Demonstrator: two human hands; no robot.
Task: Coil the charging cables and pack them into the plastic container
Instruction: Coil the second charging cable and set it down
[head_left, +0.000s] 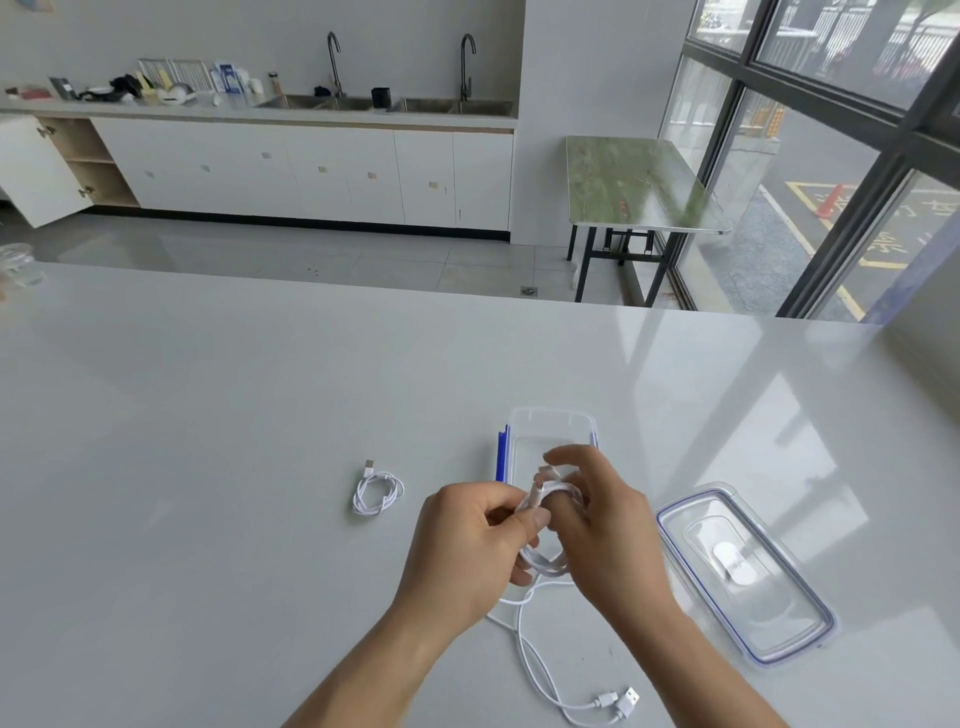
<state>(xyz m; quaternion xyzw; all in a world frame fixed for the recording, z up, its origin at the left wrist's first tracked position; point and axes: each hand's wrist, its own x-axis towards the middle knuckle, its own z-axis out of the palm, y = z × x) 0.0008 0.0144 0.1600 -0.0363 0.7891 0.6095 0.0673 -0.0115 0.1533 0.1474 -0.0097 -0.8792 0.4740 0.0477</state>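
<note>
The clear rectangular plastic container (551, 415) with blue clips sits open just beyond the hands. Its clear blue-edged lid (748, 577) lies aside to the right, likely so coils drop straight in. The left hand (467, 540) pinches loops of the white charging cable (535, 564), which is wound round the fingers of the right hand (602, 525). A second white cable, already coiled (378, 493), waits to the left. All rest on a glossy pale-grey desk (208, 415); there are sinks at the far wall and windows on the right.

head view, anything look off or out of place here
Nothing spilled or damaged. The only stray thing is a cupboard door under the far counter, standing open at the left. The half-coiled cable trails loose plugs toward the near table edge, normal mid-coil.
</note>
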